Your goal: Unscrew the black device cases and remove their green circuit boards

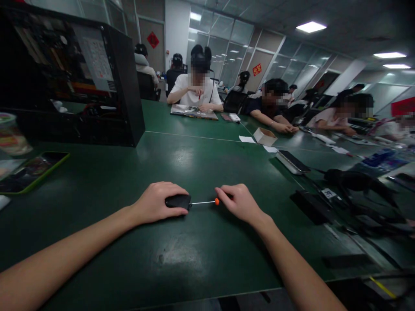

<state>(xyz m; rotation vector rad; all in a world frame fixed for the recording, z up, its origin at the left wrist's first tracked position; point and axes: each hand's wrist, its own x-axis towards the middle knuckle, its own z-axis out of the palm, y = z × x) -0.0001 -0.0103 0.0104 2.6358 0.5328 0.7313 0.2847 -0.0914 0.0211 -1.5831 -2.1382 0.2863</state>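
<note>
My left hand (155, 203) curls around a small black computer mouse (179, 201) on the green table, fingers along its far side and thumb along its near side. From the right, the thin metal shaft of a screwdriver (205, 202) reaches the mouse's right edge. Its orange part shows beside the fingertips of my right hand (241, 203), which is closed on the handle. Most of the handle is hidden by my fingers. Whether the tip touches the mouse or sits in a screw is too small to tell.
An open black computer case (123, 86) stands at the left. Near it lie a phone with a green edge (35, 172) and a blurred cup (13, 134). A small box (265, 136), a dark-topped device (293, 162) and black straps (356, 190) lie right. Several people sit beyond.
</note>
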